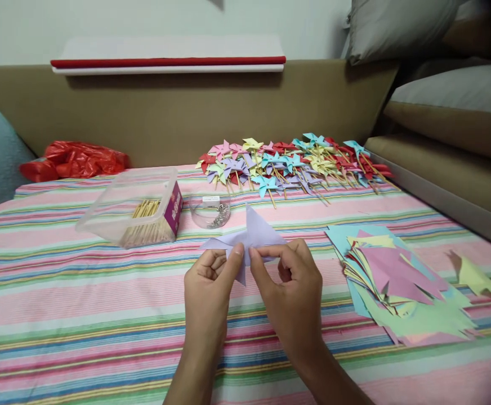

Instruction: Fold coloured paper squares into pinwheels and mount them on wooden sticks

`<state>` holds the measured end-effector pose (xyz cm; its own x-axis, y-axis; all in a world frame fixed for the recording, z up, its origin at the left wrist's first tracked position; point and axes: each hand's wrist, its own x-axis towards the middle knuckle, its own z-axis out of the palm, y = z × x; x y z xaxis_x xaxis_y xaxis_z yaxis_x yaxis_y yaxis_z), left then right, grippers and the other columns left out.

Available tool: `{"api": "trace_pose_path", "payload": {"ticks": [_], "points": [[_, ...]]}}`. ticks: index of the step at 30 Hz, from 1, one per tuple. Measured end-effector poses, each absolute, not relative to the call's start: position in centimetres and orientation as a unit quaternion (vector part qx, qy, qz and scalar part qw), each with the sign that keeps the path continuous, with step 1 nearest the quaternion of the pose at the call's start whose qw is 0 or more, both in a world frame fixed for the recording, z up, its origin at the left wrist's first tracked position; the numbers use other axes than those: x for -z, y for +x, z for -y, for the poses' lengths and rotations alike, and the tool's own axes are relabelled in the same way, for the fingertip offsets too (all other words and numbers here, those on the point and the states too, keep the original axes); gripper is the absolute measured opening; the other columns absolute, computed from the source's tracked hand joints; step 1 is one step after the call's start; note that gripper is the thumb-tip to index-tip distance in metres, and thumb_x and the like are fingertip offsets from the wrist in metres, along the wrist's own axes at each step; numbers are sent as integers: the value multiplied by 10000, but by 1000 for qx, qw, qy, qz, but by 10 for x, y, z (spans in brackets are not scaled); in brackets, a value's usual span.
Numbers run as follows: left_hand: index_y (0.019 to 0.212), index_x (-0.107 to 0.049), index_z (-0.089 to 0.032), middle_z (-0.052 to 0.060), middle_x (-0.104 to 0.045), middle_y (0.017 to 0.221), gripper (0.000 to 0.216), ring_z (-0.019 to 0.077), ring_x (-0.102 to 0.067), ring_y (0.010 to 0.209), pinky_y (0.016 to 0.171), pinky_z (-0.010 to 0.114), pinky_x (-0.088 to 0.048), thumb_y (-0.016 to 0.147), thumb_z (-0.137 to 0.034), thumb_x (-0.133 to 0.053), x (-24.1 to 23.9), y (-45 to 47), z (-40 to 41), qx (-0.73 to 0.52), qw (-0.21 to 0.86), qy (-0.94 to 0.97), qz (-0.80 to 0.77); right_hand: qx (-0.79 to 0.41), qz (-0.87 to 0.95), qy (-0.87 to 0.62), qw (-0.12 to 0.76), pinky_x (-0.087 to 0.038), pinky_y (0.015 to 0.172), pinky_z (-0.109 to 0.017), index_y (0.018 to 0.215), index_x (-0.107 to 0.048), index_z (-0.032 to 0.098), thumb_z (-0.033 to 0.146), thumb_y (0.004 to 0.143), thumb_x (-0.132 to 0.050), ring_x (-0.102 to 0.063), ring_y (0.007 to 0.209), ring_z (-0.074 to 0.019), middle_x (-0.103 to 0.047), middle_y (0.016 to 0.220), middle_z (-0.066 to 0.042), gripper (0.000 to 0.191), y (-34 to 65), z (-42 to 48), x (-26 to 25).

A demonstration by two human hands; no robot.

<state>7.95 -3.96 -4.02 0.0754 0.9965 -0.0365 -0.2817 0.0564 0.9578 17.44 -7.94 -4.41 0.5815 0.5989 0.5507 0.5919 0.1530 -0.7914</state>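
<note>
A lilac paper pinwheel [259,228] is held up between my two hands above the striped cloth. My left hand [214,275] pinches it, with the thumb pressed near its centre and the other fingers curled behind. From the other side my right hand [290,275] grips the paper near the middle between thumb and forefinger. One blade points up and others reach left, right and down. Just beyond lies a round clear dish [201,214] of small metal pins. Whether a pin or stick is in my fingers does not show.
A clear plastic box [102,216] of wooden sticks stands at left. Finished pinwheels [266,185] on sticks pile up at the back. Cut coloured paper [397,270] lies right, beside a loose yellow piece [473,275]. A red plastic bag [80,160] sits back left; cushions [460,95] rise at right.
</note>
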Motion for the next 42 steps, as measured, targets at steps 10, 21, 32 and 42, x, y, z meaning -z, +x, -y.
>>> {"api": "trace_pose_path", "payload": {"ticks": [10,21,32,42], "points": [[749,-683,-161,-7,-659,702,246,93,-537,652,609,195,-437,761,-355,-833,42,79,40,-528,597,439,-415,-1,458,-649,608,-388,573,-275,781,-704,185,244,866,-695,-440,608,-120,-462,717,27,104,173,80,44],[769,-706,-146,-12,-685,737,198,89,-607,687,648,176,-489,729,-266,-859,35,75,33,-541,673,324,-386,89,617,-596,507,-460,562,-258,972,-715,208,225,878,-700,-526,705,-139,-462,841,-12,96,187,81,50],[724,-690,-130,-4,-693,734,226,80,-595,654,626,168,-476,725,-279,-860,36,70,31,-500,705,320,-387,97,652,-563,499,-418,523,-236,906,-713,196,272,923,-677,-514,679,-121,-457,799,-5,86,203,81,50],[712,-659,-162,-5,-677,723,239,109,-585,693,671,201,-463,769,-324,-826,38,71,32,-512,645,409,-393,72,604,-602,517,-502,632,-305,1093,-678,231,384,854,-738,-557,789,-171,-501,923,-32,291,205,84,43]]}}
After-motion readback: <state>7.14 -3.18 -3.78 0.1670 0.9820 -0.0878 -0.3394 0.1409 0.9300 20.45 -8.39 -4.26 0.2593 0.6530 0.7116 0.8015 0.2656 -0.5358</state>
